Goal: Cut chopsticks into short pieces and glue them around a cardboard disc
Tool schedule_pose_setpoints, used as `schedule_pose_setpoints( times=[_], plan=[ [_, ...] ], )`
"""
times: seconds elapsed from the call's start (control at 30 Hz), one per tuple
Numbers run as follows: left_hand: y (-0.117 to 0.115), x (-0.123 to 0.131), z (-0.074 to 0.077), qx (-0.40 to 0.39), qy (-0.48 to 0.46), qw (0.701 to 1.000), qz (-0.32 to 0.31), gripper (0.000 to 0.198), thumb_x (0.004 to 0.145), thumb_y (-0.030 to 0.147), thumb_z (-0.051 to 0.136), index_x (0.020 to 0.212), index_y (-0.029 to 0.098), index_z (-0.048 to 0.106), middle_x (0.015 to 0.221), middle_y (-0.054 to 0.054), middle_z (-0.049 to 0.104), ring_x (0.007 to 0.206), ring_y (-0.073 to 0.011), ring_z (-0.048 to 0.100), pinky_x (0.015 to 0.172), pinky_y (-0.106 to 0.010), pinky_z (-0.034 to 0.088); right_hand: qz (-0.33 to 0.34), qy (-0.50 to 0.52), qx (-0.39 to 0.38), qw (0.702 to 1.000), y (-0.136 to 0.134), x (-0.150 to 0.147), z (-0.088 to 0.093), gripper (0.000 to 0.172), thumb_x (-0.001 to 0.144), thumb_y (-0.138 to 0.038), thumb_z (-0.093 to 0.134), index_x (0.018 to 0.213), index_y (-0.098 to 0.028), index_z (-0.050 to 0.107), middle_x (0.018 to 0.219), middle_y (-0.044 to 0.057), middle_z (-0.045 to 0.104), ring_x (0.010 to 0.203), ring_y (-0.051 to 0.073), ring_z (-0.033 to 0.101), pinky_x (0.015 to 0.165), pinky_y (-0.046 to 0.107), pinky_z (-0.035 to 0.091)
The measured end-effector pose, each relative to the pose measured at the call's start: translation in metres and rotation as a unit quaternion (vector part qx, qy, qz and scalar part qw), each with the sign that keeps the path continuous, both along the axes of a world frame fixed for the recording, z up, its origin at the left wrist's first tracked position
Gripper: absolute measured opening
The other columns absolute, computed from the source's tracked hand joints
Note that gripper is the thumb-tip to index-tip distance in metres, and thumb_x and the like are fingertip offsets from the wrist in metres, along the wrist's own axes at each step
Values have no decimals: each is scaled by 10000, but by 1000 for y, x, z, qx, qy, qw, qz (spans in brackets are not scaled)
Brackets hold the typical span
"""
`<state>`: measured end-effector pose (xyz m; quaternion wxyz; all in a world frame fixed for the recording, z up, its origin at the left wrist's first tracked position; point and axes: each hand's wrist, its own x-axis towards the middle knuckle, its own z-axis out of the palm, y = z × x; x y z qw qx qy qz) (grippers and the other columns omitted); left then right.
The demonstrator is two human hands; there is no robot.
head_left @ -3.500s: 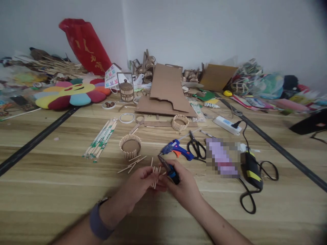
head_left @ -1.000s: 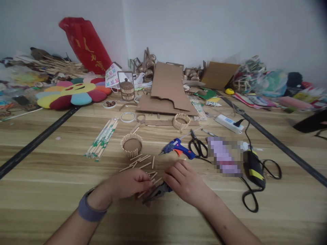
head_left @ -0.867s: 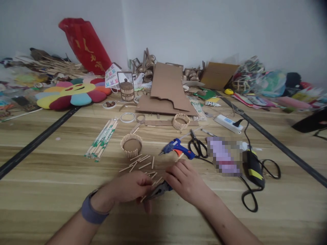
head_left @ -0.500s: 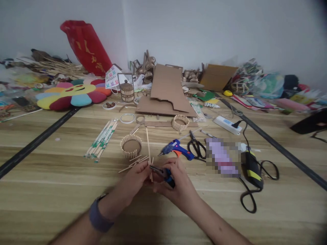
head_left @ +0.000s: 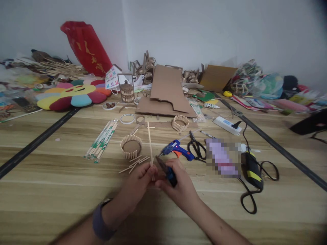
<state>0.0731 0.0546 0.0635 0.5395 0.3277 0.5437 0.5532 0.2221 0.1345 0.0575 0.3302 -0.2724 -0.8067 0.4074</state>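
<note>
My left hand (head_left: 141, 178) pinches a long thin wooden stick (head_left: 149, 139) that stands nearly upright, with what looks like a shorter piece beside it. My right hand (head_left: 180, 182) is closed around blue-handled pliers (head_left: 169, 173); their dark jaws point up and left, a little right of the stick and apart from it. Several short cut sticks (head_left: 134, 164) lie on the table just beyond my left hand. Behind them stands a round cardboard base ringed with short sticks (head_left: 131, 147). A second stick ring (head_left: 180, 123) sits farther back to the right.
A blue glue gun (head_left: 176, 149) and black scissors (head_left: 196, 146) lie right of centre. Bagged sticks (head_left: 101, 140) are at left. A power strip (head_left: 227, 125), a corded black-yellow tool (head_left: 252, 170) and a pixelated purple item (head_left: 222, 156) occupy the right. Cardboard sheets (head_left: 167, 88) lie behind.
The pliers have come away from the stick, their jaws swinging up and to the right. My left hand and the stick have shifted slightly right.
</note>
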Motion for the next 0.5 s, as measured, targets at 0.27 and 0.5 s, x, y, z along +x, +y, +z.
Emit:
schedule_pose_setpoints(
  times=[0.27, 0.5],
  plan=[
    [0, -6, 12, 2, -54, 998, 35, 485, 714, 665, 742, 726, 205, 589, 809, -30, 707, 846, -225, 651, 777, -319, 507, 98, 31, -505, 857, -5, -1, 9, 570, 678, -715, 741, 778, -194, 533, 650, -35, 561, 502, 94, 505, 467, 222, 384],
    [-1, 0, 13, -8, -123, 992, -13, 450, 734, 613, 743, 770, 195, 579, 805, -1, 651, 525, -109, 513, 514, -264, 449, 135, 29, -624, 769, -11, -1, 8, 502, 628, -564, 832, 849, -172, 609, 676, -18, 623, 532, 96, 556, 490, 210, 419]
  ],
)
